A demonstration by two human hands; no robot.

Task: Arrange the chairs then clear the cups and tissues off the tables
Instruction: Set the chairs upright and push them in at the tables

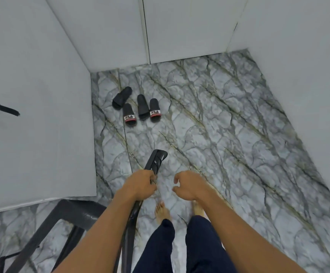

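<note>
Head view: left hand [140, 184] clenched around black slatted plastic chair back [156, 160]. Right hand [187, 186] hung loosely curled, holding nothing.

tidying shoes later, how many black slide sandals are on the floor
4, clustered on the grey marble floor: leftmost plain black slide, logo-strapped slide beside it, third plain slide, rightmost logo-strapped slide. None appears hidden.
</note>
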